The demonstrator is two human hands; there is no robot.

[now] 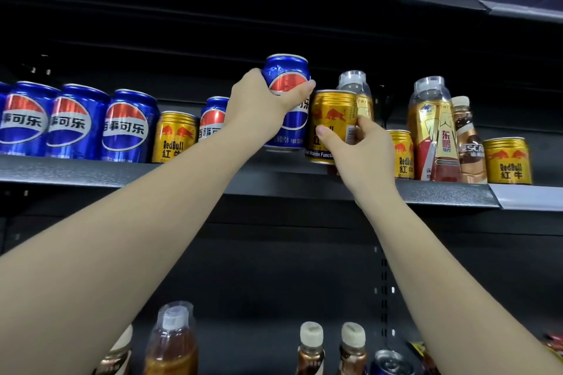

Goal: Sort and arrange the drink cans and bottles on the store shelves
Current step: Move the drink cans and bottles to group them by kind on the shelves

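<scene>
My left hand (259,103) grips a blue Pepsi can (288,82), held upright just above the upper shelf (76,170). Right beside it, my right hand (359,149) holds a gold Red Bull can (333,113), its base at the shelf's front edge. Three blue Pepsi cans (76,122) stand in a row at the left. A gold Red Bull can (175,137) and another Pepsi can (213,116) stand between that row and my left arm. A clear-capped bottle (355,84) stands behind the held Red Bull can.
To the right on the shelf stand a Red Bull can (403,155), a yellow energy-drink bottle (432,131), a brown coffee bottle (469,143) and a Red Bull can (507,161). The lower shelf holds several bottles (173,341) and a blue can (391,362).
</scene>
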